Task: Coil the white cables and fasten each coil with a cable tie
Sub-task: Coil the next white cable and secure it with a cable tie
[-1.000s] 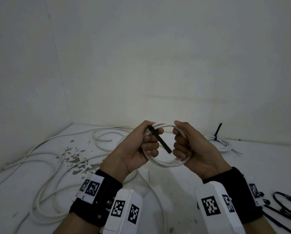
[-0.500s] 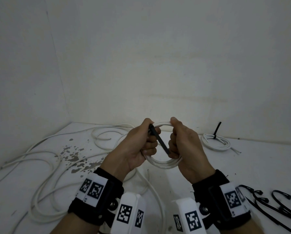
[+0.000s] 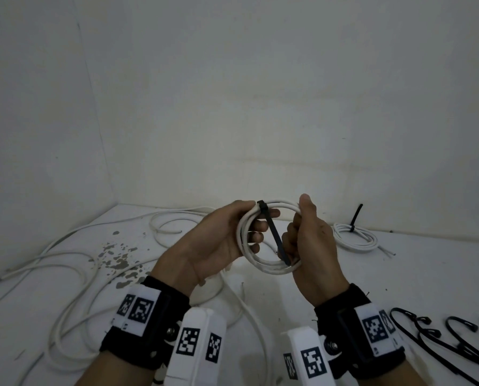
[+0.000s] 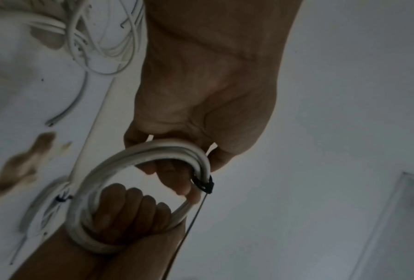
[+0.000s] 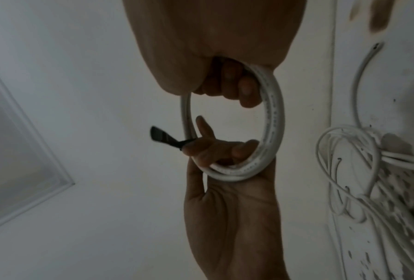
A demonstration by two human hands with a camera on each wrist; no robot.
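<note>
Coil [image 3: 269, 267] print unreadable in hands [image 3: 219, 246]

Dim, flat light is filling all three views, leaving the white walls looking grey and slightly noisy. The wide lens is bowing the wall corner at the left of the head view. Soft, faint shadows are falling on the counter [image 3: 416, 277] beneath the arms. Both wrist views are looking smeared, with the far loose cables [image 4: 100, 37] blurring and the left hand [image 4: 201, 91] showing dark against the pale wall.
</note>
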